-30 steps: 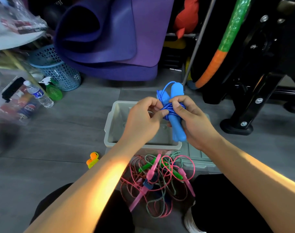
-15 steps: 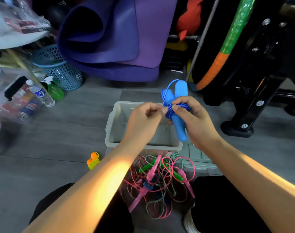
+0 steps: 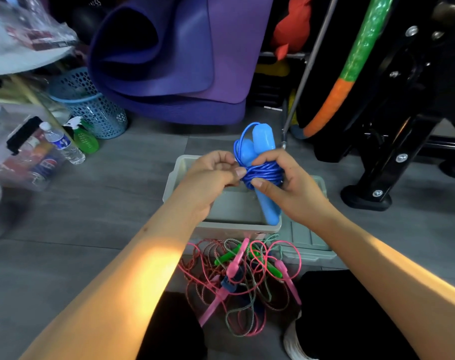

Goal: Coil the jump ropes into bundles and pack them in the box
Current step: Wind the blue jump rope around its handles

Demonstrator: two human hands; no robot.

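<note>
Your right hand (image 3: 291,188) has its grip wrapped round the blue jump rope (image 3: 262,170) bundle, left hand (image 3: 210,175) pinching its cord, above the box (image 3: 174,178).

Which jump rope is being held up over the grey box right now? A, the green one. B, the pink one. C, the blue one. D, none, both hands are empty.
C: the right hand grips the blue jump rope by its handles and wound cord above the grey box, the left hand pinches the cord, and the pink and green ropes lie tangled on the floor.
</note>
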